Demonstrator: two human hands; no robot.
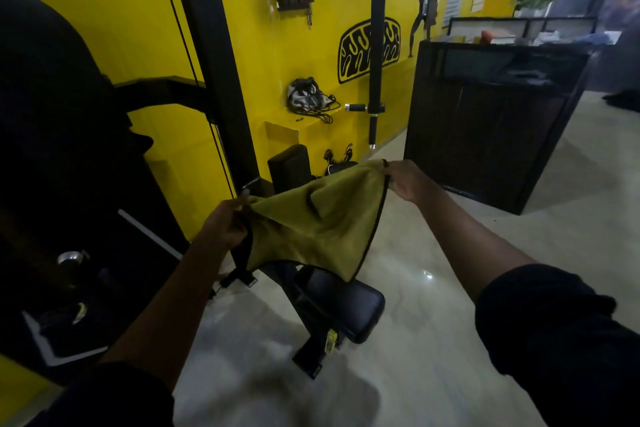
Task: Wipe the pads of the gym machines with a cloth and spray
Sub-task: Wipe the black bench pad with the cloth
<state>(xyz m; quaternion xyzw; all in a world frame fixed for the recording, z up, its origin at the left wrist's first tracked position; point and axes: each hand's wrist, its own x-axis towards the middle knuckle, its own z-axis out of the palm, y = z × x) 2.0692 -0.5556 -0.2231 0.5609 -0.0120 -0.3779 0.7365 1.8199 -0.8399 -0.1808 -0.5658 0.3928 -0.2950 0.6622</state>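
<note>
A yellow-green cloth (318, 218) with a dark hem hangs spread between my two hands in the middle of the view. My left hand (225, 227) pinches its left corner and my right hand (410, 180) pinches its upper right corner. Below the cloth sits the black seat pad (349, 302) of a gym machine, partly covered by the hanging cloth. A second upright black pad (289, 165) stands behind it near the wall. No spray bottle is visible.
The black machine frame (214, 73) and a large dark machine body (52, 149) fill the left. A yellow wall with a ledge holding a bag (308, 97) lies ahead. A dark wooden counter (491, 128) stands at right on pale tiled floor (433, 340).
</note>
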